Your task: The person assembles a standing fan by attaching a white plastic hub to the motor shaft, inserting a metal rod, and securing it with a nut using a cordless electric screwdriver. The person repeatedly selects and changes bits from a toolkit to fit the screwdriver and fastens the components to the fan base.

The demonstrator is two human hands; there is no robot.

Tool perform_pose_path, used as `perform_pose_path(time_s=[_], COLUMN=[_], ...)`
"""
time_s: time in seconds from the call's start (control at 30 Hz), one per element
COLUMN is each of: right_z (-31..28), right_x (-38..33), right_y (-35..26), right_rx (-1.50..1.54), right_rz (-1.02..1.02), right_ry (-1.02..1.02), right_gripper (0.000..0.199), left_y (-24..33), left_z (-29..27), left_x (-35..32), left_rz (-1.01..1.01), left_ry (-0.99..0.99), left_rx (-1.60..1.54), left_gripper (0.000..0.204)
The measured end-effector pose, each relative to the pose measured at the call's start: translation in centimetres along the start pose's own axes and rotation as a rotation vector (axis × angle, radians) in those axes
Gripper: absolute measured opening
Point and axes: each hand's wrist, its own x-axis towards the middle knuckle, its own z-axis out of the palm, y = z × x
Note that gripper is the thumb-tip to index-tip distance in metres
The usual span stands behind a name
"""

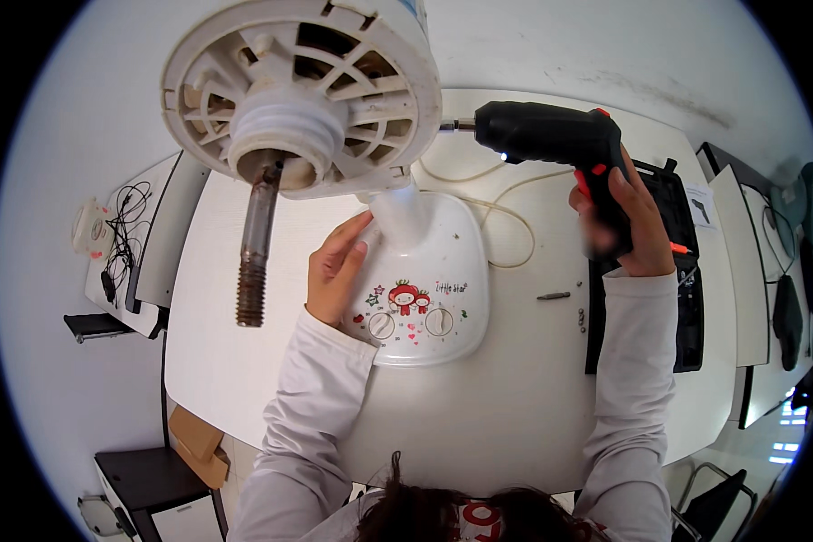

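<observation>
A white electric fan stands on the table, its blades and grille off. Its motor housing (370, 135) is close to the camera, with a rusty threaded shaft (257, 244) pointing toward me. My left hand (336, 266) rests against the fan's white base (415, 334) beside the neck, fingers partly hidden behind it. My right hand (637, 217) is wrapped around the grip of a black cordless screwdriver (551, 131) with red buttons. Its bit reaches the right side of the motor housing; the very tip is hidden there. A small light glows under the tool's nose.
Right of the base lie a loose screwdriver bit (554, 295) and several small screws (581, 321). An open black tool case (688, 316) sits under my right forearm. A pale cord (524, 244) loops behind the fan. Side tables hold cables (125, 230) at left and dark items at right.
</observation>
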Motion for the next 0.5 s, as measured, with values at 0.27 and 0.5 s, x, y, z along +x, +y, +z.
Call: perform_pose_path(time_s=[0.27,0.5], right_z=[-0.22,-0.29], right_x=[-0.14,-0.06], right_y=[0.26,0.28], right_rx=[0.021,0.032], right_rz=[-0.005,0.005], right_ry=[0.004,-0.010], right_gripper=[0.051,0.050], left_y=[-0.03,-0.63], left_z=[0.23,-0.06], left_x=[-0.09,0.00], left_rz=[0.058,0.080], left_ry=[0.004,-0.007], left_rx=[0.067,0.048], left_gripper=[0.038,0.039])
